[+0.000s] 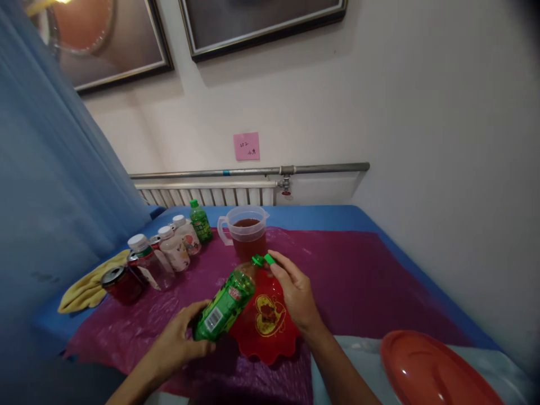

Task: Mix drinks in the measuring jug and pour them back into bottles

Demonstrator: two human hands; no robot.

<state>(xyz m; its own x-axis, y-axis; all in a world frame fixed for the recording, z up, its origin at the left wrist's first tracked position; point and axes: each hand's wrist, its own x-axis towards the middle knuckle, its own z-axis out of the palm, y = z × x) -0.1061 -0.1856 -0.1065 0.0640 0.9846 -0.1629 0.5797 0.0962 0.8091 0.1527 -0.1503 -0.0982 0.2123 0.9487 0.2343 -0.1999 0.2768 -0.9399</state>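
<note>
Tilted with its neck up and to the right, a green-labelled bottle (226, 306) is held near its base by my left hand (181, 337). My right hand (294, 287) pinches a green cap (269, 259) just beside the bottle's mouth, apart from it. Beneath the bottle and my right hand lies a red scalloped tray (274, 346) with a yellow heart-shaped print. Behind it stands a clear plastic pitcher (250, 239) holding reddish-brown liquid.
At the left stand a green bottle (200, 222), several white-capped bottles (174, 250), a dark red can (122, 285) and a yellow cloth (82, 288). An orange-red lid-like object (434, 368) lies front right. A purple sheet (354, 275) covers the blue table (329, 216).
</note>
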